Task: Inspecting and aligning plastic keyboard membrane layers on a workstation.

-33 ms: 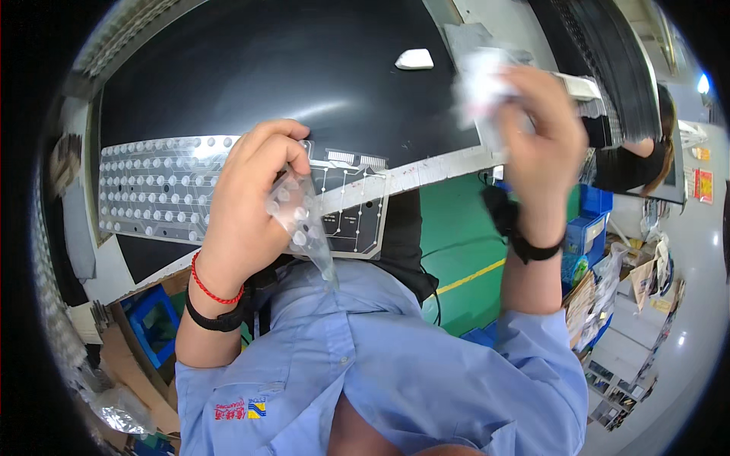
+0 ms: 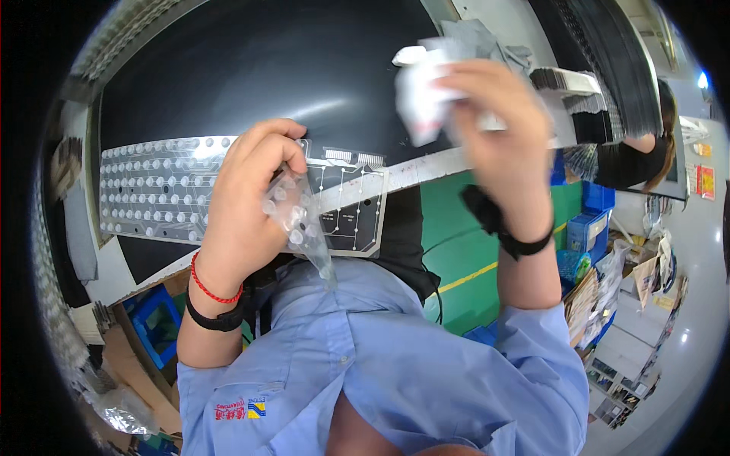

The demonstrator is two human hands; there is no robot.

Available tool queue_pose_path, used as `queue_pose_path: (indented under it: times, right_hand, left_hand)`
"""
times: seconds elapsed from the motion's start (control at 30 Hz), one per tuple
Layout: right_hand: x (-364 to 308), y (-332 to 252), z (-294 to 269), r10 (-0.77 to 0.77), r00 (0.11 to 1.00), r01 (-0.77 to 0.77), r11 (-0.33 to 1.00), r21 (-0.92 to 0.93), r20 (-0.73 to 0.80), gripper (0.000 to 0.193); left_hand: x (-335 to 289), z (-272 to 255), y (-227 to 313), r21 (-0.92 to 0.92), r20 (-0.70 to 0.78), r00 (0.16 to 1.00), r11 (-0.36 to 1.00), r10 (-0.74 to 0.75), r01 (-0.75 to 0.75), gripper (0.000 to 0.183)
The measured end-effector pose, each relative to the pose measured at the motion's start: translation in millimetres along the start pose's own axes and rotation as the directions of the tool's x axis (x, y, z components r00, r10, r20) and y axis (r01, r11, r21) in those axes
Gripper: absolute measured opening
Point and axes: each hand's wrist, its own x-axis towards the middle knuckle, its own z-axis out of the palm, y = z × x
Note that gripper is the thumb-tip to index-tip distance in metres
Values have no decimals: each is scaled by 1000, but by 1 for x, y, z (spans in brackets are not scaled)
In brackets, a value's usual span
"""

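A clear keyboard membrane sheet (image 2: 156,186) with rows of white domes and printed traces lies along the front of the black work surface. My left hand (image 2: 255,197) is closed on it, with a flap of clear film (image 2: 296,213) peeled up and folded back toward my shirt. Under the flap, a bare end of the sheet (image 2: 351,213) with traces and a comb-like connector tail (image 2: 353,159) juts past the table edge. Right of it and above the surface, my right hand (image 2: 506,114) grips a white cloth (image 2: 422,99), blurred by motion.
A small white piece (image 2: 411,55) rests on the black work surface (image 2: 266,68), partly behind the cloth. Grey cloth (image 2: 479,42) lies at the back right. Stacked dark sheets (image 2: 566,82) stand farther right, near a person in black (image 2: 631,163). Blue bins (image 2: 589,228) sit below.
My right hand has swung left with the white cloth, nearer the small white piece. My left hand and the membrane sheet have barely moved.
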Motion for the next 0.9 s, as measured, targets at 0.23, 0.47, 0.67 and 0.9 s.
queue_pose_path:
  times: [0.23,0.47,0.67,0.9]
  right_hand:
    - [-45,-27,-81,502,508,-339,863,-374,700,8]
    - [-2,-38,50,-48,999,46,997,68,26,20]
    - [-54,-30,-40,285,688,-117,951,-285,667,14]
    - [-19,-21,-2,98,995,-100,994,50,35,17]
  left_hand:
    - [5,3,-2,-72,-42,999,997,14,-17,19]
    - [5,0,-2,-128,-5,1000,992,6,-7,20]
    - [1,1,-1,-171,-36,998,985,-43,36,20]
    - [3,2,-4,-108,-23,1000,994,7,-9,22]
